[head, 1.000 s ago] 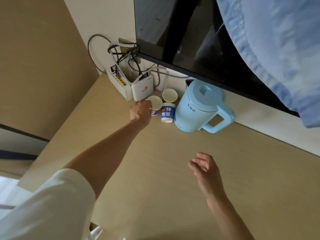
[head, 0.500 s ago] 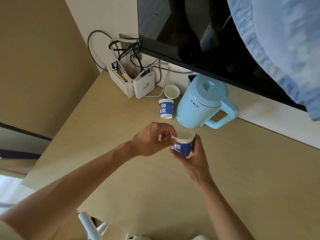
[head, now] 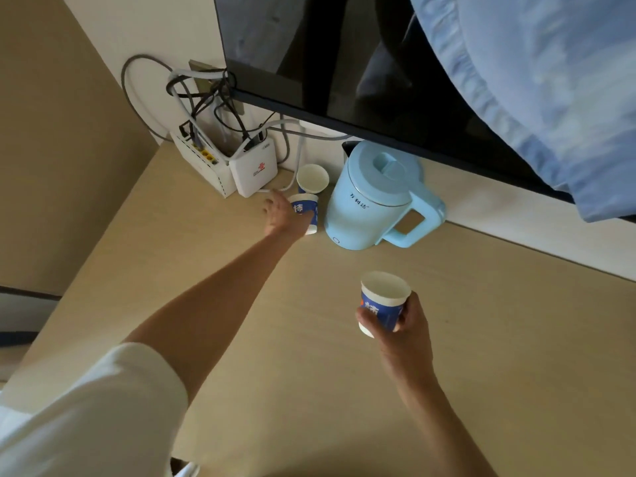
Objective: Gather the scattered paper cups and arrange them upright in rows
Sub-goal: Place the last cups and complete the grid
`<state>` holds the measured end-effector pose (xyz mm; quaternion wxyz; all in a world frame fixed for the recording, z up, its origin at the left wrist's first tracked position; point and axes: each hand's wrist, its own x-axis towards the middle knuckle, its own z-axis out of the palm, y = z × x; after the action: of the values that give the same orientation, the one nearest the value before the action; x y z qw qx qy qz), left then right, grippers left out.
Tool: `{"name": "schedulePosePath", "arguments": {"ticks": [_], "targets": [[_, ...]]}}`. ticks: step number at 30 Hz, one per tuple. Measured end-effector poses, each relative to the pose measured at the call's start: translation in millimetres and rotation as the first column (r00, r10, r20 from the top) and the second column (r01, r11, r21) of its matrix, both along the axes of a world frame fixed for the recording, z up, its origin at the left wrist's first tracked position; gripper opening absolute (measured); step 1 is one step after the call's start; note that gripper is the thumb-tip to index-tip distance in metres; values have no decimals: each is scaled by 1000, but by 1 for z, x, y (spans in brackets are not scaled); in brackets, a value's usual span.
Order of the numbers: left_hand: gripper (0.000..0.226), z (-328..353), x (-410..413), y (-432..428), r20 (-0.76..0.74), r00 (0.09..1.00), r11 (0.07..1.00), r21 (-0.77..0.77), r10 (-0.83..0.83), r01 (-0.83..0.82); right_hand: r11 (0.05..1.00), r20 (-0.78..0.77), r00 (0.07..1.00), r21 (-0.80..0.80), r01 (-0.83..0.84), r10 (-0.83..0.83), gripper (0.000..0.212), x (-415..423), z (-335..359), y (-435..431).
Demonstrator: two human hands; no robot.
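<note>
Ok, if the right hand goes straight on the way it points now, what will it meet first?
Probably the light blue kettle. The right hand, holding a paper cup, points across the table toward the kettle's base, and nothing lies between them. Depth is hard to judge from this one view.

Your desk (head: 309, 390) looks like smooth, matt wood-grain laminate. The paper cup (head: 382, 309) you're holding has a slightly glossy print. Kettle (head: 368, 215) is smooth satin plastic, router (head: 253, 172) matt white plastic, TV screen (head: 309, 46) glossy, blue cloth (head: 550, 80) soft.

Beige desk (head: 481, 339), white wall (head: 144, 32), dark screen (head: 309, 53)
</note>
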<state>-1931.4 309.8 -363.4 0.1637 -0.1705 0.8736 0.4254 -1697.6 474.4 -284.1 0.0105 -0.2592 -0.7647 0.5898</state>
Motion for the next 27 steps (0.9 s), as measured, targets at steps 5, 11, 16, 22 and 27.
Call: {"name": "schedulePosePath", "arguments": {"ticks": [5, 11, 16, 22, 27], "targets": [[87, -35, -8, 15, 82, 991, 994, 9, 104, -105, 998, 21, 998, 0, 64, -64, 51, 23, -2, 20], [68, -34, 20, 7, 100, 984, 988, 30, 150, -154, 989, 10, 990, -32, 141, -141, 58, 41, -6, 38], [61, -7, 87, 6, 36, 997, 973, 218, 64, -71, 983, -23, 986, -92, 160, -162, 54, 51, -5, 44], [75, 58, 176, 49, -146, 987, 952, 288, -65, 105, 952, -84, 958, -166, 257, -273, 59, 89, 12, 68], [60, 102, 266, 109, -305, 938, 907, 329, -163, 264, 939, -116, 938, -148, 310, -328, 59, 143, 23, 117]]}}
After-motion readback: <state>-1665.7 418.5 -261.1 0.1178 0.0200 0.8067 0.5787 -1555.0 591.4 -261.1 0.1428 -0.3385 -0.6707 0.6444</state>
